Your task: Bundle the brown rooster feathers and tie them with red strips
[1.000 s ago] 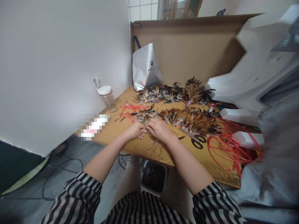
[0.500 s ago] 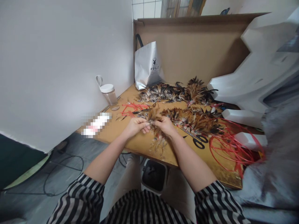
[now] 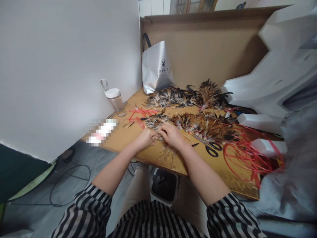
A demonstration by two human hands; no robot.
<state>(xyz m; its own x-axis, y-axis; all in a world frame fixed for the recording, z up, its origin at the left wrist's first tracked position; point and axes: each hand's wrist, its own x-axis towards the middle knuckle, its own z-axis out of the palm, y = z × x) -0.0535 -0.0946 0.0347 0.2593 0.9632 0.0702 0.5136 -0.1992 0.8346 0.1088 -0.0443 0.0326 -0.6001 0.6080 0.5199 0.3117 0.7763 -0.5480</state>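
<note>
My left hand (image 3: 148,138) is closed, its fingers curled inward over the near part of the table. Against its fingertips my right hand (image 3: 170,135) is pinched, thumb and forefinger together. A few feathers are between the two hands, mostly hidden by the fingers. Just beyond them lies a small pile of pale and dark feathers (image 3: 154,122). A long row of brown feather bunches (image 3: 205,125), bound with red ties, stretches to the right. Black-handled scissors (image 3: 213,149) rest in front of that row. Loose feather scraps (image 3: 169,153) are scattered below my right hand.
A darker feather row (image 3: 177,97) lies at the back by a silver bag (image 3: 157,67). Red plastic strips (image 3: 141,114) lie left, with a larger red tangle (image 3: 247,155) right. A lidded bottle (image 3: 115,101) stands near the left partition. Below the table edge is a bin (image 3: 163,185).
The brown feather tuft that stood up between my fingertips is no longer visible there. My left hand has curled and turned inward; my right hand has shifted slightly left over it.
</note>
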